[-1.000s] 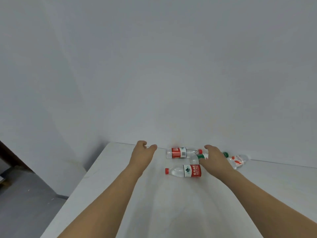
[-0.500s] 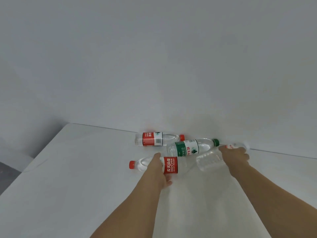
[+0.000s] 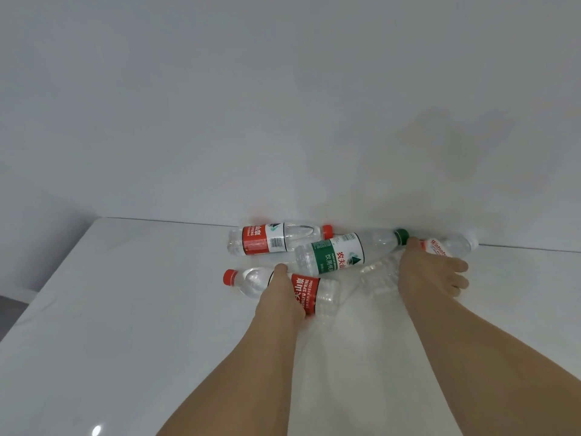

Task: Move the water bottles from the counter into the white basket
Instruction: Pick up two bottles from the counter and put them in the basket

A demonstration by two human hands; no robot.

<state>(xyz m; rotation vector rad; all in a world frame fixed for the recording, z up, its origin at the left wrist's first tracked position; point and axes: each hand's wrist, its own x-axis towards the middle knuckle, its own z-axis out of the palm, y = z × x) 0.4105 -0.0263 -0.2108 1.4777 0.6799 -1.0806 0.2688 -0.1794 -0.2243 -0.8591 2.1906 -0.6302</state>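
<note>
White counter — both hands grip bottles (lying flat).

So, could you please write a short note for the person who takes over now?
Left hand grips the near red-label bottle lying on the counter. Right hand grips the white-cap bottle at the wall. The far red-label bottle and the green-label bottle lie untouched. The basket is not in view. Done: nothing visibly moved to it. Left: all four bottles.
</note>
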